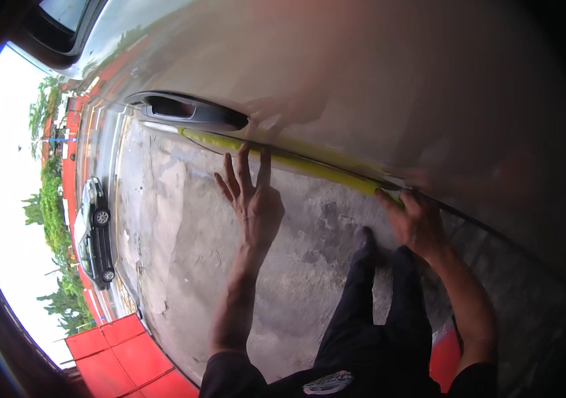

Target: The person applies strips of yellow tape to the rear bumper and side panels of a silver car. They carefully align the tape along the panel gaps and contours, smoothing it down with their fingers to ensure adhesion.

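Note:
A long yellow strip (309,168), which looks like tape, runs along the edge of a car door (389,86) with a glossy grey-beige panel. My left hand (256,199) has its fingers stretched and spread, with the tips against the strip below the dark door handle (193,111). Farther right, my right hand (419,222) has its thumb and fingers closed at the strip's right end, by a dark gap in the bodywork. The strip's back side is hidden.
Grey, stained concrete (309,265) spreads below the door. On the left stands a parked dark car (94,232) near a red wall and green trees. Red panels (124,358) rise at the lower left. A side mirror (51,33) juts out at the upper left.

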`<action>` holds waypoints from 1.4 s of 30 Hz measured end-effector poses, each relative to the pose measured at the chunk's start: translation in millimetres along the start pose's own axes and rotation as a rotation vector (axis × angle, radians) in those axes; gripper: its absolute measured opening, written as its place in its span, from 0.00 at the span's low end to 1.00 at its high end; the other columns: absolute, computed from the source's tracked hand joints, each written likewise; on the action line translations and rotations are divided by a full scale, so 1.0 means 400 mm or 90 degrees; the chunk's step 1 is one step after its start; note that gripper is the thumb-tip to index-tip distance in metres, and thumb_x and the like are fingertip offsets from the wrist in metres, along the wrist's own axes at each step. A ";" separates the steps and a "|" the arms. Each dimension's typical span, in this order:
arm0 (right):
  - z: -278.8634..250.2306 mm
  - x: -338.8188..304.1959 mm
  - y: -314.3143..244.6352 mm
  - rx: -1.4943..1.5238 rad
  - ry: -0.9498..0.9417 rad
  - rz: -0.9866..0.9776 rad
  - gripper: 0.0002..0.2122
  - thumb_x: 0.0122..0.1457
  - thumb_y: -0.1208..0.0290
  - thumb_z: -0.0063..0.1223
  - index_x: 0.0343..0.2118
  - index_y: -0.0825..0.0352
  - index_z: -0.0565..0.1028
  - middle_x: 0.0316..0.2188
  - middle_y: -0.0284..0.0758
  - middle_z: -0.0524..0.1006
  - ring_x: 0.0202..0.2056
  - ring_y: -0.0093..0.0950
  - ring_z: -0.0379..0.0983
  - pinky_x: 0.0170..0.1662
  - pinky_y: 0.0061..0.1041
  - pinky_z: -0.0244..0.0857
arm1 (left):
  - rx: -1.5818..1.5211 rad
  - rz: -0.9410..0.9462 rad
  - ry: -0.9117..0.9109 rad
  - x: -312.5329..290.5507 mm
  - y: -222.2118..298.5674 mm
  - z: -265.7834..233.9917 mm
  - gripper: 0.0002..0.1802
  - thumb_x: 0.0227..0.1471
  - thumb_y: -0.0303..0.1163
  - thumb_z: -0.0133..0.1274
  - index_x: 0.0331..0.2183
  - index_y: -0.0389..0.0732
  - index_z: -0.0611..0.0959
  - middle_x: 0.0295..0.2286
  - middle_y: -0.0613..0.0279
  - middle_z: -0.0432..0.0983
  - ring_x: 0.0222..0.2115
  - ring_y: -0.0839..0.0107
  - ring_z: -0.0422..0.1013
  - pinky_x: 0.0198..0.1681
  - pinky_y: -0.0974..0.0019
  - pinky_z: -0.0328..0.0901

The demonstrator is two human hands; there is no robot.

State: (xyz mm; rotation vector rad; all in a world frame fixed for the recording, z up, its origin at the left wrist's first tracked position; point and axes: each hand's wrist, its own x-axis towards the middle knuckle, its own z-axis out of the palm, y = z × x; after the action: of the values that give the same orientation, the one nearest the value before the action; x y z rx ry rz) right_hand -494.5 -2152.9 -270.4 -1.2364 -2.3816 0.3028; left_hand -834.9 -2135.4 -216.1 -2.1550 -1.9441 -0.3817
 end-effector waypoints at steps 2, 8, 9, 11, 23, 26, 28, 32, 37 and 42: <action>-0.001 0.007 0.005 -0.013 -0.002 -0.002 0.22 0.57 0.79 0.58 0.56 0.64 0.83 0.42 0.45 0.80 0.48 0.45 0.79 0.55 0.41 0.74 | 0.013 -0.001 -0.002 0.004 0.010 -0.007 0.48 0.48 0.21 0.54 0.71 0.55 0.70 0.72 0.49 0.52 0.74 0.37 0.43 0.73 0.24 0.35; 0.000 0.008 -0.001 0.013 0.019 -0.020 0.23 0.57 0.79 0.57 0.58 0.64 0.82 0.41 0.45 0.79 0.47 0.46 0.79 0.53 0.42 0.74 | 0.028 -0.005 -0.005 -0.001 0.007 0.000 0.48 0.48 0.22 0.55 0.71 0.55 0.69 0.72 0.50 0.53 0.75 0.37 0.42 0.73 0.24 0.33; 0.006 0.004 -0.001 0.021 0.013 -0.011 0.23 0.57 0.79 0.57 0.58 0.64 0.82 0.41 0.45 0.79 0.47 0.46 0.79 0.53 0.42 0.74 | 0.019 -0.005 -0.005 0.000 0.008 -0.002 0.49 0.48 0.22 0.55 0.71 0.56 0.69 0.72 0.50 0.53 0.75 0.37 0.42 0.73 0.24 0.32; 0.011 -0.001 -0.002 0.027 0.017 -0.006 0.24 0.57 0.80 0.58 0.58 0.64 0.82 0.41 0.44 0.80 0.47 0.46 0.78 0.53 0.42 0.74 | 0.039 0.004 0.003 0.000 0.011 0.000 0.50 0.49 0.20 0.53 0.73 0.56 0.67 0.72 0.51 0.54 0.74 0.39 0.45 0.73 0.23 0.36; 0.003 0.021 -0.015 0.039 -0.023 0.039 0.23 0.58 0.80 0.59 0.58 0.63 0.82 0.41 0.44 0.80 0.47 0.44 0.79 0.52 0.40 0.75 | 0.047 0.013 -0.001 0.000 0.024 -0.001 0.50 0.49 0.19 0.54 0.73 0.57 0.66 0.72 0.50 0.53 0.74 0.39 0.45 0.72 0.21 0.38; 0.005 0.025 -0.019 0.036 -0.016 0.036 0.22 0.58 0.80 0.58 0.57 0.63 0.83 0.41 0.44 0.80 0.46 0.43 0.80 0.52 0.40 0.75 | 0.045 0.009 -0.008 -0.001 0.025 -0.002 0.51 0.49 0.20 0.54 0.73 0.57 0.65 0.72 0.50 0.52 0.74 0.39 0.45 0.72 0.21 0.37; 0.012 0.031 -0.018 0.036 0.002 0.025 0.21 0.58 0.80 0.58 0.56 0.63 0.83 0.40 0.44 0.80 0.45 0.42 0.80 0.52 0.40 0.75 | 0.041 0.010 -0.013 -0.003 0.026 -0.002 0.51 0.49 0.20 0.55 0.73 0.57 0.66 0.73 0.48 0.51 0.74 0.38 0.44 0.72 0.21 0.36; 0.013 0.039 -0.018 0.013 0.022 -0.001 0.20 0.59 0.80 0.58 0.55 0.63 0.84 0.37 0.44 0.80 0.44 0.41 0.80 0.52 0.40 0.75 | 0.036 0.019 -0.026 -0.013 0.040 0.006 0.50 0.48 0.22 0.55 0.72 0.58 0.67 0.73 0.46 0.50 0.75 0.37 0.42 0.72 0.21 0.32; 0.030 0.018 -0.004 0.002 0.049 -0.001 0.20 0.59 0.78 0.58 0.55 0.63 0.84 0.35 0.43 0.79 0.41 0.40 0.81 0.49 0.38 0.76 | 0.037 0.023 -0.030 -0.021 0.066 0.015 0.48 0.47 0.22 0.54 0.70 0.57 0.71 0.73 0.46 0.49 0.75 0.37 0.41 0.72 0.22 0.31; 0.041 0.001 0.007 0.017 0.035 0.005 0.23 0.58 0.78 0.61 0.58 0.63 0.82 0.35 0.42 0.79 0.37 0.39 0.81 0.43 0.37 0.78 | 0.037 0.060 0.033 -0.017 0.072 0.026 0.52 0.47 0.17 0.53 0.73 0.57 0.67 0.71 0.45 0.53 0.73 0.35 0.46 0.71 0.19 0.38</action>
State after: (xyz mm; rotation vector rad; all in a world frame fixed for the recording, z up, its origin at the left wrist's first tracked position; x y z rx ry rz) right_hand -500.2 -2150.8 -285.8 -1.2274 -2.3190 0.2985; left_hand -806.5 -2141.3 -227.8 -2.1672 -1.7968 -0.3564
